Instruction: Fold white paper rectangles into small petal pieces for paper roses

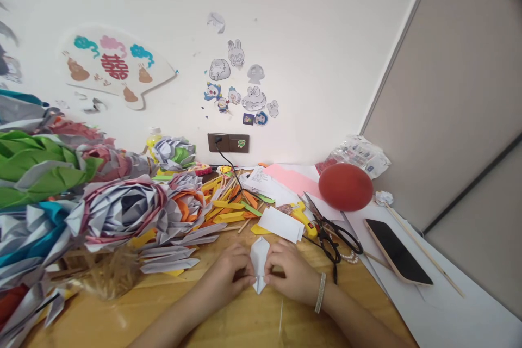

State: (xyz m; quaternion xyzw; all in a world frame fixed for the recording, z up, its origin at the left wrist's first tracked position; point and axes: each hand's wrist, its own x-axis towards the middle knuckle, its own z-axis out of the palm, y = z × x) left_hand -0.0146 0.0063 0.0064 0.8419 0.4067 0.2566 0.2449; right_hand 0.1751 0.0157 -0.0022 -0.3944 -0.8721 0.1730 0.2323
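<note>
Both my hands meet low in the middle of the wooden table, pinching a small folded white paper piece. My left hand grips its left edge with curled fingers. My right hand, with a beaded bracelet on the wrist, holds the right edge, fingers pressed to the fold. The paper's pointed tip faces me. Just beyond the hands lies a stack of white paper slips.
Large folded paper flowers crowd the left side. Coloured strips and wooden sticks lie mid-table. A yellow glue gun, black scissors, a red balloon and a phone sit on the right. The wall is close behind.
</note>
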